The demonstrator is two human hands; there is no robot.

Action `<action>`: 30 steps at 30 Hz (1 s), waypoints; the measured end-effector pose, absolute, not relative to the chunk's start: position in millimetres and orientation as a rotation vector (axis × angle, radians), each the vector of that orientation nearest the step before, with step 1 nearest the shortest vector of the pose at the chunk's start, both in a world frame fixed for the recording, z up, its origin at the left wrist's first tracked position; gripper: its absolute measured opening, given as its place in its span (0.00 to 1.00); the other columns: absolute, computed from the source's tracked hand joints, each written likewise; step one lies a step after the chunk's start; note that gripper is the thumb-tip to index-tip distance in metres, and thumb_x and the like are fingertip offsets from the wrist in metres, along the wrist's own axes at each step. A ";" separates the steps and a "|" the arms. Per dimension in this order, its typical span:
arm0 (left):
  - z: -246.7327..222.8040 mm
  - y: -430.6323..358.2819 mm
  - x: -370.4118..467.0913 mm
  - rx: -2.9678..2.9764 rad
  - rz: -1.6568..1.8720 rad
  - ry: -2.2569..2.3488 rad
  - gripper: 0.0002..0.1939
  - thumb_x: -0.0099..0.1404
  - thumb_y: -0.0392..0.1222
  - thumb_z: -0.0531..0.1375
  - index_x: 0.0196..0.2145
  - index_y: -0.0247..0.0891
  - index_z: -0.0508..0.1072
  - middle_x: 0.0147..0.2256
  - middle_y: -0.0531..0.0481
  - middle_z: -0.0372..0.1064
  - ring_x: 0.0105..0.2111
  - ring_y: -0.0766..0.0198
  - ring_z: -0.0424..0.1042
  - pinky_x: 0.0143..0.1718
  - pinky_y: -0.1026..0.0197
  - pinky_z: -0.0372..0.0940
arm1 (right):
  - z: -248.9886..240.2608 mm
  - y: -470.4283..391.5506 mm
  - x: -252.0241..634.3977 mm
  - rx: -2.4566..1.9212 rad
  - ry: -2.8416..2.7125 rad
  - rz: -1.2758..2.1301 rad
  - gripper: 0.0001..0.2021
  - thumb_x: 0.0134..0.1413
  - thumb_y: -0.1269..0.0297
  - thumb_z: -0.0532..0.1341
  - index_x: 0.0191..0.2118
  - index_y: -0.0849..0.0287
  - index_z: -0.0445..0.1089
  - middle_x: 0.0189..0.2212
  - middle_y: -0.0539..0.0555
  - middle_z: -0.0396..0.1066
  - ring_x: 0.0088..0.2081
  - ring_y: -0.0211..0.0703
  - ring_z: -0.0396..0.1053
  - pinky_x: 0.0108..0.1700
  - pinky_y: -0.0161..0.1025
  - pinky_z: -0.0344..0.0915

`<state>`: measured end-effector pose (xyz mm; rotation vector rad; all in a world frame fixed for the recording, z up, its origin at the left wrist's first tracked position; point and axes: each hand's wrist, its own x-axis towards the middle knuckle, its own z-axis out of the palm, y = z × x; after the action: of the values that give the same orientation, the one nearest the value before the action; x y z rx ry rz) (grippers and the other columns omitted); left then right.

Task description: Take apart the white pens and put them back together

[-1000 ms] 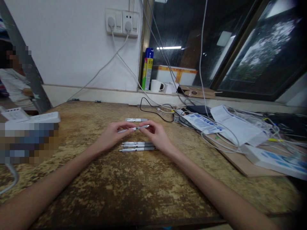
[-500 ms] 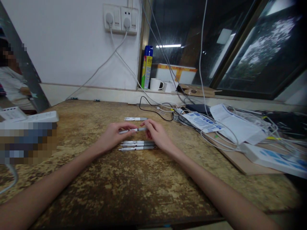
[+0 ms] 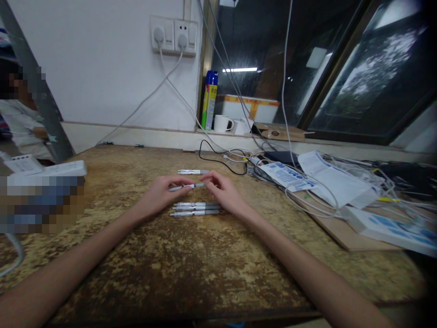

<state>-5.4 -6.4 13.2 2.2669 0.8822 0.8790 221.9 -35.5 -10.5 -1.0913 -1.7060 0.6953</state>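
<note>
Between my two hands a white and grey pen (image 3: pixel 187 186) lies almost level, just above the worn wooden table (image 3: pixel 164 269). My left hand (image 3: pixel 164 189) is closed on its left part, thumb below and fingers above. The fingertips of my right hand (image 3: pixel 218 187) pinch its grey right end. Another pen (image 3: pixel 193 172) of the same look lies on the table beyond my hands. Nearer to me, several like pens (image 3: pixel 195 209) rest side by side, their right ends close to my right hand.
Tangled cables (image 3: pixel 327 205), papers (image 3: pixel 334 177) and a white box (image 3: pixel 385 228) crowd the right side. A power strip (image 3: pixel 64 169) stands at left. A spray can (image 3: pixel 209 101) and a mug (image 3: pixel 222 123) stand on the sill. A person (image 3: pixel 23 118) is at far left.
The view has tilted slightly, so the scene sits a little lower. My right fingers have shifted slightly at the pen's right end; both hands still hold the pen.
</note>
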 end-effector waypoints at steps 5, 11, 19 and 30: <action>11.4 -4.6 -5.6 2.290 0.852 0.831 0.15 0.71 0.50 0.62 0.49 0.42 0.83 0.49 0.46 0.81 0.48 0.55 0.78 0.54 0.54 0.66 | -10.2 -35.6 221.9 -1.120 -1.694 0.777 0.13 0.68 0.56 0.54 0.45 0.57 0.70 0.21 0.44 0.59 0.23 0.39 0.57 0.27 0.37 0.51; 12.4 -5.2 -5.7 2.281 0.858 0.860 0.16 0.71 0.50 0.62 0.49 0.42 0.83 0.48 0.45 0.81 0.46 0.55 0.78 0.53 0.54 0.66 | -8.9 -35.7 222.6 -1.059 -1.712 0.723 0.10 0.62 0.62 0.59 0.46 0.58 0.70 0.28 0.47 0.65 0.30 0.39 0.63 0.34 0.36 0.58; 12.0 -3.5 -6.8 2.296 0.860 0.856 0.16 0.71 0.51 0.61 0.49 0.42 0.83 0.48 0.46 0.81 0.47 0.55 0.78 0.53 0.54 0.66 | -10.3 -36.7 222.2 -1.097 -1.727 0.742 0.11 0.66 0.55 0.58 0.42 0.57 0.69 0.26 0.47 0.66 0.28 0.40 0.64 0.32 0.36 0.57; 8.3 0.3 -6.8 2.299 0.881 0.878 0.15 0.71 0.52 0.61 0.47 0.44 0.84 0.45 0.47 0.82 0.44 0.55 0.79 0.50 0.55 0.68 | -4.1 -40.3 225.2 -1.292 -1.870 0.527 0.21 0.72 0.51 0.51 0.31 0.59 0.69 0.24 0.48 0.65 0.28 0.39 0.62 0.33 0.38 0.51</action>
<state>-6.8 0.3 8.3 2.2990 0.8780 0.8807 225.2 -40.3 -4.1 -1.2916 -1.8700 0.5267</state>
